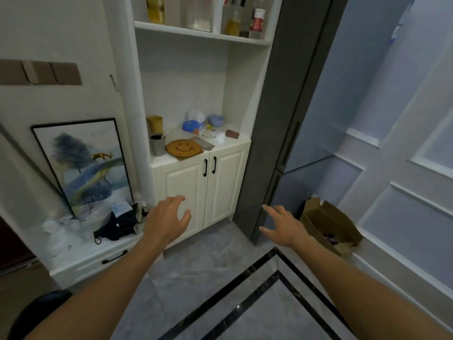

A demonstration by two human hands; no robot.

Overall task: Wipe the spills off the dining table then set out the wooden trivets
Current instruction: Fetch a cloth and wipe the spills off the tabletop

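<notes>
A round wooden trivet with a smiley face [182, 148] lies on the white cabinet's counter [228, 143], on top of another wooden piece whose edge shows beneath it. A grey folded cloth [202, 143] lies just to its right. My left hand [168, 219] is stretched out in front of the cabinet doors, well below the trivet, fingers spread and empty. My right hand [282, 225] reaches forward near the dark pillar, also open and empty. The dining table is out of view.
A grey cup [157, 144] and a yellow cup [155, 122] stand left of the trivet; blue items and clutter lie behind it. A framed picture [82, 165] leans on a low drawer unit [93, 262] with dark clutter. A cardboard box [328, 223] sits on the floor at right.
</notes>
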